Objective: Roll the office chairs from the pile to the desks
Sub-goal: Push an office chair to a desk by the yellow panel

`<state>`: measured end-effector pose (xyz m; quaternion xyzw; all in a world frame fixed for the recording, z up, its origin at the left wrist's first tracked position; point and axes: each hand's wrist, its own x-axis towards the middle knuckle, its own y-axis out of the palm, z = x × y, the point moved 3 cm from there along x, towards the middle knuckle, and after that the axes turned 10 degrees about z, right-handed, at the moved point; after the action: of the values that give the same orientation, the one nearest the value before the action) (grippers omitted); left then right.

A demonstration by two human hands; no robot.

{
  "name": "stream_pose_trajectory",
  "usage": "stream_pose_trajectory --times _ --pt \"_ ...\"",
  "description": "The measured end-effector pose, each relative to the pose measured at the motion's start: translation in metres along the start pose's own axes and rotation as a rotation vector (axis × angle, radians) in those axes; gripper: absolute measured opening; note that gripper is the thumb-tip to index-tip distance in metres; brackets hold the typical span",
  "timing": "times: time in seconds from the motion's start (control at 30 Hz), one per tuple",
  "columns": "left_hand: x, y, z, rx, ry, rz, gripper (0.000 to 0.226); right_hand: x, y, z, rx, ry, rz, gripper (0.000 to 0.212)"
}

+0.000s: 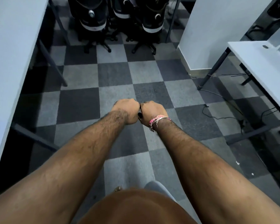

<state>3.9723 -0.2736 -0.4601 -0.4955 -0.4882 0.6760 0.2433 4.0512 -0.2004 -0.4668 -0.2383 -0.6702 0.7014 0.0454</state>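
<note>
Three black office chairs stand packed together at the far end of the aisle: one on the left [92,21], one behind in the middle [121,11], one on the right [153,21]. Their wheeled bases rest on the checkered carpet. My left hand [127,110] and my right hand [151,111] are stretched out in front of me, both closed into fists that touch knuckle to knuckle, well short of the chairs. A small dark bit [140,115] shows between the fists; I cannot tell what it is. A pink thread band circles my right wrist.
A long white desk [10,59] runs along the left, its dark legs reaching into the aisle. Another white desk [265,67] stands on the right behind a white pillar [217,29]. Black cables [217,114] trail over the floor under the right desk.
</note>
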Motion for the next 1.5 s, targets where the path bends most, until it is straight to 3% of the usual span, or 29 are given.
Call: stream_pose_trajectory --times 0.3,0.6,0.97,1.27,1.5 --pt "0.202 -0.064 0.057 -0.001 -0.020 0.030 0.025 0.191 -0.030 -0.096 -0.049 -0.037 0.016 0.028" --pt "0.391 -0.187 0.098 -0.047 -0.064 0.011 0.020 0.385 -0.113 -0.218 -0.088 -0.095 0.000 0.023" --pt "0.654 -0.255 0.159 0.001 0.033 0.053 0.020 0.618 -0.130 -0.341 -0.027 0.004 0.068 0.023" --pt "0.855 -0.385 0.231 0.008 0.083 -0.009 0.022 0.822 -0.206 -0.447 0.027 0.115 0.005 0.020" --pt "1.016 -0.446 0.261 0.022 0.044 0.041 0.018 0.970 -0.232 -0.539 0.060 0.064 0.010 0.019"
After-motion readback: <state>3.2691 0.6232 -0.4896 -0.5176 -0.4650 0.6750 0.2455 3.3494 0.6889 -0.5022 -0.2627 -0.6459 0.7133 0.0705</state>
